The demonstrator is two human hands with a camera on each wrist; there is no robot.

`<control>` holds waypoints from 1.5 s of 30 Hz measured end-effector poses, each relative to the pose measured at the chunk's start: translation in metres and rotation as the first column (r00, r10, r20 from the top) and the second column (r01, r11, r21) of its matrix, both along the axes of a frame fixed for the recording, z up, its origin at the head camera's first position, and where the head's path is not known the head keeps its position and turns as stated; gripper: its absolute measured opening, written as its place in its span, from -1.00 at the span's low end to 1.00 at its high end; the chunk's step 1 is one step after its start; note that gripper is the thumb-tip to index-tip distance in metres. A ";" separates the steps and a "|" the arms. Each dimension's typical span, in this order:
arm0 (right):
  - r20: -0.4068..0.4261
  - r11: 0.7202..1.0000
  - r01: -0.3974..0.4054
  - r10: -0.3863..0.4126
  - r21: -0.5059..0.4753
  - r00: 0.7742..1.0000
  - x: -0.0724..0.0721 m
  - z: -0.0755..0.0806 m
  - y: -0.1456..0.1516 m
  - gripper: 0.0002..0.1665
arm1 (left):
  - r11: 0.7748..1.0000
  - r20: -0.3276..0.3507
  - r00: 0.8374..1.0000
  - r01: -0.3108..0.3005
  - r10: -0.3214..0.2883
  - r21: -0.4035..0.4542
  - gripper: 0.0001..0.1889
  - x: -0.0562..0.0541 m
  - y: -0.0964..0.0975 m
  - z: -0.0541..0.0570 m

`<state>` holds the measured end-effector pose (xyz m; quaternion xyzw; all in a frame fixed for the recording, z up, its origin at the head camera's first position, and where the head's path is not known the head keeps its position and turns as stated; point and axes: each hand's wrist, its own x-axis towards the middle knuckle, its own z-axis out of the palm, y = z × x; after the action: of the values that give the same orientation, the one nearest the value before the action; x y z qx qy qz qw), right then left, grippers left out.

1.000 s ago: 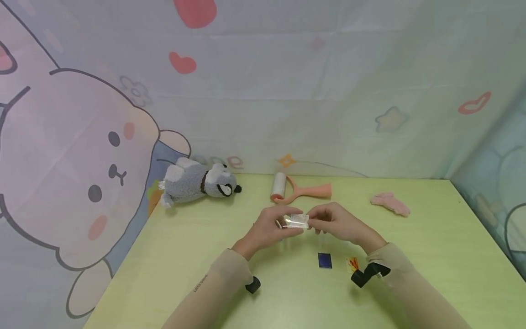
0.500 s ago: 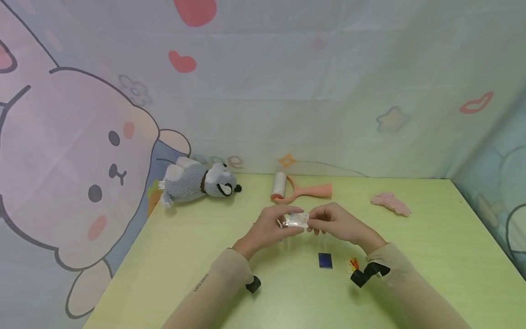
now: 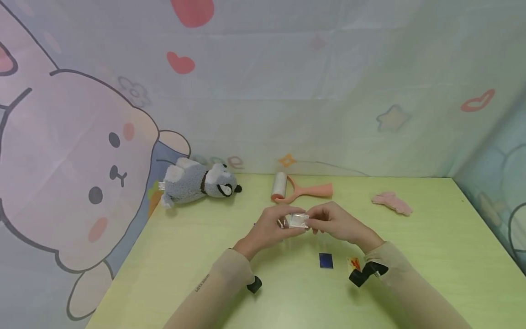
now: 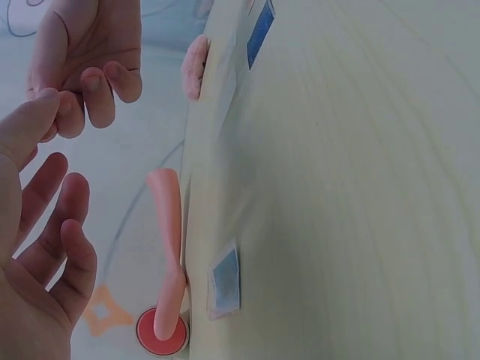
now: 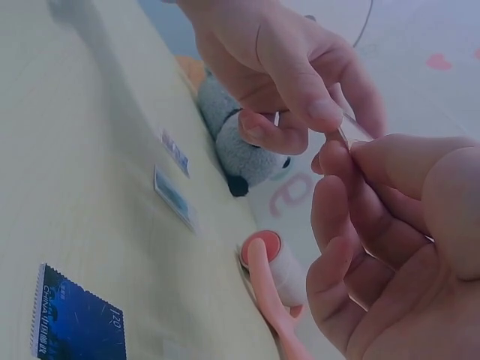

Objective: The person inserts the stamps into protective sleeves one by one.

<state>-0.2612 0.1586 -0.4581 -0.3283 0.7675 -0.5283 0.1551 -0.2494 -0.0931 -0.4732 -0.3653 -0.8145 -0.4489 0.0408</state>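
Observation:
Between my hands is a small clear plastic sleeve point(image 3: 299, 220), shiny and held above the table. My left hand point(image 3: 269, 228) pinches its left side between thumb and fingers. With thumb and index finger, my right hand point(image 3: 337, 223) pinches its right edge. The right wrist view shows the sleeve almost edge-on at the fingertips, largely hidden by them. Below the hands lies a dark blue postage stamp point(image 5: 79, 319) with perforated edges and the print "CHINA". An orange and yellow stamp point(image 3: 352, 263) lies by the right wrist, partly covered by the wrist camera.
Two more small stamp-like pieces, one pale blue piece point(image 5: 174, 196) and one purplish piece point(image 5: 175, 153), lie beyond the blue stamp. At the back are a lint roller point(image 3: 310, 191), a grey plush dog point(image 3: 186, 183) and a pink fluffy piece point(image 3: 392, 203). A printed curtain point(image 3: 263, 100) hangs behind.
The clear sleeve has turned a little between the fingers and shows a squarer, paler face. Both hands stay in nearly the same place.

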 end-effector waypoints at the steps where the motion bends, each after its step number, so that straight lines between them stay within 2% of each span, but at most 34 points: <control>1: -0.001 1.000 0.008 -0.008 0.004 1.000 0.000 0.000 0.000 -0.81 | 1.000 0.005 1.000 -0.004 0.004 -0.003 -0.52 0.000 0.000 0.000; 6: 0.007 0.999 0.034 -0.035 0.009 0.999 0.002 0.001 0.000 -0.82 | 1.000 0.023 1.000 -0.019 0.019 -0.014 -0.51 0.002 0.001 0.004; 21: 0.026 0.999 0.041 -0.042 0.021 0.999 0.004 0.002 0.001 -0.84 | 0.999 -0.008 1.000 0.014 -0.014 -0.038 -0.57 0.002 0.005 0.002; 28: 0.002 0.995 0.084 -0.085 0.052 0.996 0.002 -0.002 0.004 -0.82 | 0.999 0.009 0.999 0.032 -0.032 -0.027 -0.56 0.004 0.007 0.002; 33: 0.018 0.993 0.101 -0.102 0.058 0.995 0.003 -0.003 0.005 -0.79 | 0.999 -0.010 1.000 0.003 -0.003 -0.032 -0.77 0.004 0.007 0.002; 37: 0.030 0.993 0.102 -0.104 0.059 0.994 0.003 -0.003 0.005 -0.78 | 1.000 -0.004 1.000 -0.012 0.011 -0.026 -0.84 0.002 0.006 0.001; 41: 0.009 0.991 0.122 -0.123 0.061 0.992 0.001 -0.002 0.007 -0.79 | 0.998 0.044 0.998 -0.040 0.041 -0.042 -0.84 0.002 0.005 0.002; 45: 0.000 0.987 0.148 -0.148 0.061 0.989 -0.001 -0.002 0.011 -0.79 | 0.989 0.118 0.986 -0.109 0.121 -0.103 -0.84 0.002 0.006 0.004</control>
<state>-0.2619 0.1694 -0.4604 -0.2644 0.8050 -0.5156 0.1269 -0.2470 -0.0875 -0.4694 -0.2906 -0.8559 -0.4277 -0.0018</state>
